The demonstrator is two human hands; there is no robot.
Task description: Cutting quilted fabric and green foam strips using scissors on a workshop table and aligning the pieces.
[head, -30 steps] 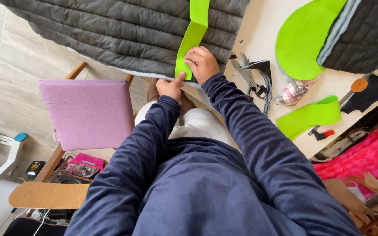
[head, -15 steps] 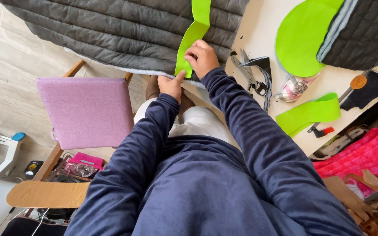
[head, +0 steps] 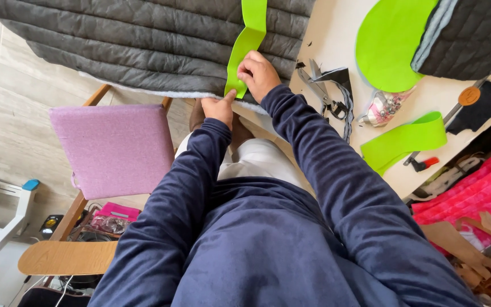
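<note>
I see my right hand (head: 258, 73) closed in a grip on the green strip's (head: 244, 48) lower end, over the grey quilted fabric (head: 143, 45); my left hand (head: 218, 108) pinches its bottom corner.

A bright green felt strip (head: 246, 42) lies lengthwise over the grey quilted fabric (head: 143, 45), kinked partway along. Its lower end sits at the fabric's white-lined edge, pinched under the right hand (head: 258, 74), with the left hand (head: 219, 108) just below, its thumb touching the strip's bottom corner. The quilted fabric spreads wide, above and to the left of both hands.
</note>
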